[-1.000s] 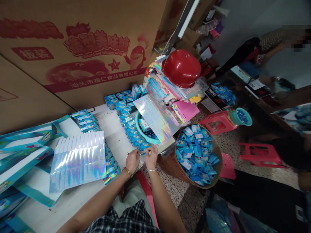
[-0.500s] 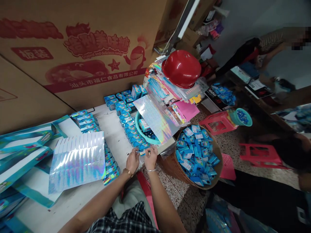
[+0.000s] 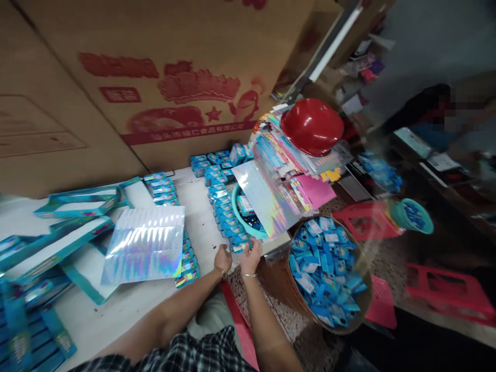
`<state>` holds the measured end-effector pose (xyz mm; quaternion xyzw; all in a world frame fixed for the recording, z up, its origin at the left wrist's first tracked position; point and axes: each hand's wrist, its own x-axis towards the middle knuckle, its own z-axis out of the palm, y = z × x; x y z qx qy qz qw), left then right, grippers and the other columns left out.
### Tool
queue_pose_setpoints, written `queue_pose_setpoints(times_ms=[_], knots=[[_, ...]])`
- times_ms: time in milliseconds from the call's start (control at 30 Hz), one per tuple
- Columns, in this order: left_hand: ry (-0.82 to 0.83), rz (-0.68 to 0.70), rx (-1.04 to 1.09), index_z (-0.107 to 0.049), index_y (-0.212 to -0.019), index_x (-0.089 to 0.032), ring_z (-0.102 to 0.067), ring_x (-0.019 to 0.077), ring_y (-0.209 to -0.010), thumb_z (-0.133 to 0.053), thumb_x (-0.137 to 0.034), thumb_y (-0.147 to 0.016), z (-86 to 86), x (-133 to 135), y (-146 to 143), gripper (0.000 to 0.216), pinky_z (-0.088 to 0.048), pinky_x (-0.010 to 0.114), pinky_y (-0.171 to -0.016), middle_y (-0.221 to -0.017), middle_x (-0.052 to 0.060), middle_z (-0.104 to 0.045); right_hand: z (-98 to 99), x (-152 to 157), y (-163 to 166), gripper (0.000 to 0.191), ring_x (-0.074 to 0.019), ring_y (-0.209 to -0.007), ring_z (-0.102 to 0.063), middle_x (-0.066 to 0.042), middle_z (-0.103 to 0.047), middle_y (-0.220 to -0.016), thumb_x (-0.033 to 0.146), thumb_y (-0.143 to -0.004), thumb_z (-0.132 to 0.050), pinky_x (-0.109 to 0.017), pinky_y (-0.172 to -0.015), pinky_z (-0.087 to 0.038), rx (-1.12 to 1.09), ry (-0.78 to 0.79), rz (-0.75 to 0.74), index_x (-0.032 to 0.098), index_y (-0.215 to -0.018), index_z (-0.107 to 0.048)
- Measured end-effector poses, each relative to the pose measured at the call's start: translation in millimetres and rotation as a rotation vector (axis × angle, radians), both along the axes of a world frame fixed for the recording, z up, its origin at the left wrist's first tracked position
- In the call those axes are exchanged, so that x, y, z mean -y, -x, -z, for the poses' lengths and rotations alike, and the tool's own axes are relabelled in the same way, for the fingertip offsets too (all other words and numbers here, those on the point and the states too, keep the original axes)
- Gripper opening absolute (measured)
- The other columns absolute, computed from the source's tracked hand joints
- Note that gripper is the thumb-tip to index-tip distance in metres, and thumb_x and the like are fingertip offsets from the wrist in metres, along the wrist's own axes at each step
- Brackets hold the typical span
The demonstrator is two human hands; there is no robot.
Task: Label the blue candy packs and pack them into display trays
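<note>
Your left hand and right hand are close together at the near edge of the table, and both pinch one small blue box between them. It sits at the near end of a row of boxes that runs up the table. That row looks long, and a second row peeks out from under a shiny sheet, so a good many boxes look lined up. A lot looks left too: the basket on the floor by your right side is heaped with loose boxes. A teal bowl sits just past the row, with another shiny sheet leaning over it. The table is white and crowded. Big cardboard cartons stand behind it. A red bowl lies upside down on a stack of papers. Pink stools stand on the speckled floor.
</note>
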<state>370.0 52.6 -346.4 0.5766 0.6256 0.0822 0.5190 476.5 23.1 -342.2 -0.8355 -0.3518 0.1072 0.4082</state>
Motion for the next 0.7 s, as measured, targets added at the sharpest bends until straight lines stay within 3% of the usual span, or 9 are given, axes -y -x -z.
queue_pose_setpoints(times_ms=[133,233,367,467,567,633,700], knots=[[-0.093,0.015,0.157,-0.055,-0.119,-0.016,-0.065,0.0155,-0.079,-0.053,-0.017,-0.085,-34.7,-9,35,0.034,-0.049,0.025,-0.072,-0.087,0.005,-0.069,-3.9,23,-2,0.043,-0.0248,-0.095,-0.059,-0.018,-0.058,-0.111,0.045,-0.089,-0.048,-0.036,-0.077,-0.049,-0.094,-0.148,0.11,0.011,-0.115,-0.055],[-0.33,-0.038,0.253,-0.054,-0.122,-0.02,-0.063,0.0164,-0.089,-0.051,-0.032,-0.089,-65.1,-43,106,0.035,-0.05,0.027,-0.076,-0.101,0.006,-0.066,-13.1,41,8,0.043,-0.0245,-0.091,-0.06,-0.017,-0.062,-0.107,0.05,-0.087,-0.054,-0.034,-0.075,-0.05,-0.143,-0.164,0.106,0.013,-0.109,-0.06],[-0.523,-0.46,-0.218,-0.044,-0.132,-0.016,-0.057,0.0244,-0.113,-0.05,-0.036,-0.086,-81.9,-98,235,0.05,-0.045,0.038,-0.094,-0.124,0.014,-0.058,-22.7,26,59,0.038,-0.0228,-0.081,-0.064,-0.01,-0.068,-0.092,0.052,-0.086,-0.054,-0.034,-0.074,-0.052,-0.366,-0.099,-0.163,0.017,-0.097,-0.065],[-0.407,-0.553,-0.433,-0.044,-0.128,-0.004,-0.052,0.039,-0.119,-0.055,-0.04,-0.081,-75.0,-122,305,0.06,-0.041,0.051,-0.095,-0.125,0.03,-0.055,-24.8,-21,114,0.04,-0.0227,-0.077,-0.064,-0.01,-0.068,-0.092,0.049,-0.082,-0.058,-0.035,-0.071,-0.053,-0.453,-0.03,-0.42,0.017,-0.104,-0.066],[-0.211,-0.493,-0.517,-0.056,-0.109,-0.005,-0.059,0.0427,-0.107,-0.058,-0.046,-0.078,-66.3,-125,331,0.051,-0.045,0.05,-0.084,-0.11,0.031,-0.062,-28.9,-74,158,0.04,-0.0267,-0.084,-0.062,-0.012,-0.065,-0.092,0.044,-0.074,-0.065,-0.04,-0.077,-0.051,-0.31,-0.043,-0.466,0.016,-0.103,-0.068],[-0.164,-0.433,-0.514,-0.059,-0.1,-0.009,-0.062,0.0424,-0.103,-0.058,-0.048,-0.077,-64.5,-122,332,0.046,-0.046,0.049,-0.08,-0.106,0.028,-0.065,-34.6,-99,178,0.032,-0.0291,-0.086,-0.06,-0.011,-0.062,-0.087,0.039,-0.068,-0.068,-0.042,-0.08,-0.049,-0.219,-0.055,-0.464,0.019,-0.093,-0.069],[-0.154,-0.404,-0.535,-0.059,-0.102,-0.01,-0.059,0.0433,-0.108,-0.056,-0.049,-0.078,-66.3,-117,328,0.046,-0.046,0.051,-0.081,-0.112,0.027,-0.064,-41.7,-112,191,0.023,-0.0294,-0.084,-0.058,-0.009,-0.06,-0.08,0.033,-0.065,-0.07,-0.042,-0.079,-0.047,-0.183,-0.065,-0.483,0.021,-0.084,-0.068]])
